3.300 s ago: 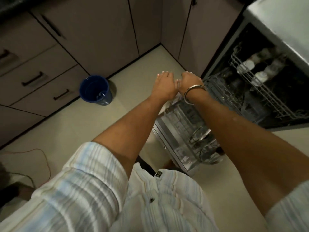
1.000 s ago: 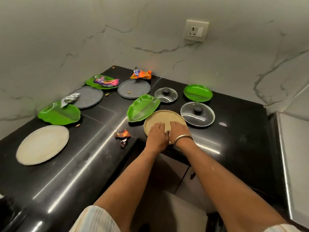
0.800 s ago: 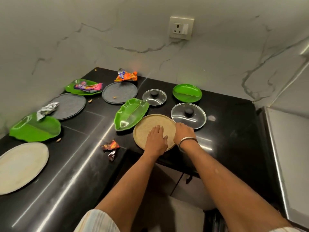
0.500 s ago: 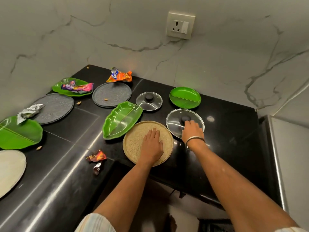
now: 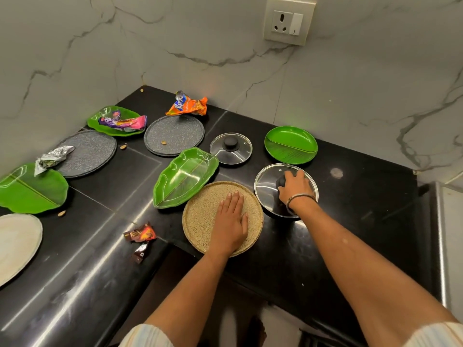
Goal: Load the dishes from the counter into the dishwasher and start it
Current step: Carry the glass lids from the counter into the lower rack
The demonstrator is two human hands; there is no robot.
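Two dishes are under the hands at once. Left hand (image 5: 231,219) lies flat on the tan plate (image 5: 200,219), fingers (image 5: 233,201) straight and close together, pointing away from the body; the plate spreads out to every side of the palm, its near rim just over the counter (image 5: 350,221) edge. Right hand (image 5: 294,185) is curled over the black knob (image 5: 280,181) of the big glass lid (image 5: 265,189), fingertips wrapped round the knob from above, so the lid sits directly beneath them and can likely go straight up. Being round, neither dish has a long axis to line up with.

Just beyond the left fingertips, touching or overlapping the tan plate's far-left rim, lies the leaf-shaped green dish (image 5: 184,176), running diagonally and holding nothing. Ahead of the right fingers sit a smaller glass lid (image 5: 241,152) and a round green plate (image 5: 290,145), both bare. Farther left, another leaf dish (image 5: 100,118) holds a crumpled purple-pink wrapper (image 5: 125,122), and a grey plate (image 5: 172,135) carries a crumb. The dishwasher is out of sight.
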